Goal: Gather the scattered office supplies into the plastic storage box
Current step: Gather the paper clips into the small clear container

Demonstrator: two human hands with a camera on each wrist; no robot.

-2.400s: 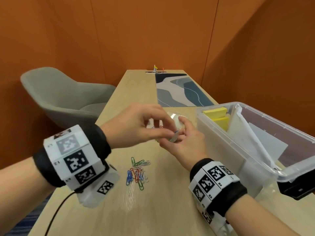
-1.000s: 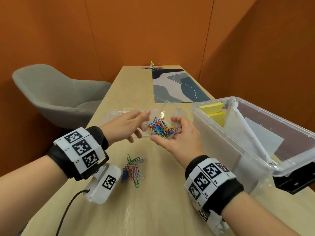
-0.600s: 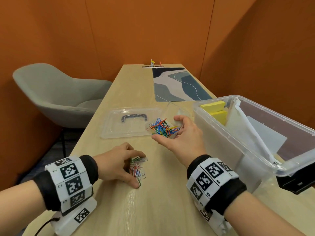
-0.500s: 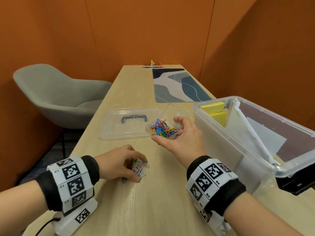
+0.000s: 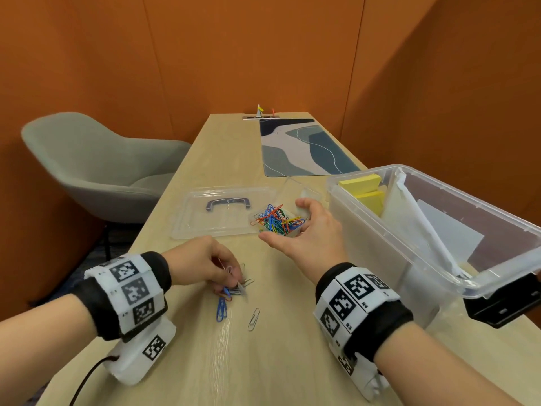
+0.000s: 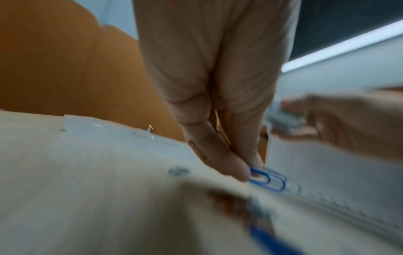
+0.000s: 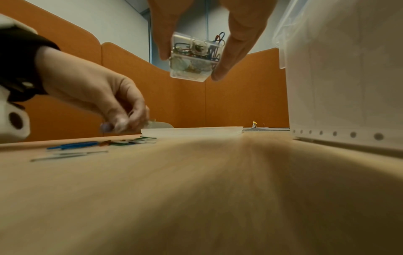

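My right hand (image 5: pixel 304 227) grips a small clear clip case (image 5: pixel 276 222) full of coloured paper clips and holds it above the table; from below, the case (image 7: pixel 194 58) sits between thumb and fingers. My left hand (image 5: pixel 225 273) pinches a bunch of paper clips (image 5: pixel 237 284) just above the wood; a blue clip (image 6: pixel 266 178) sticks out from its fingertips. A blue clip (image 5: pixel 221 309) and a silver clip (image 5: pixel 254 318) lie loose on the table. The large clear storage box (image 5: pixel 380 227) stands at the right, holding yellow sticky notes (image 5: pixel 361 183) and papers.
The box's clear lid (image 5: pixel 210 227) with a dark handle lies flat beyond my hands. A patterned desk mat (image 5: pixel 304 148) lies further back. A grey chair (image 5: pixel 96 162) stands left of the table. Orange partition walls enclose the desk.
My left hand left the clip case, dropped to the loose pile and closed its fingers on a bunch of clips. Two clips are left lying apart. The right hand kept the case almost still.
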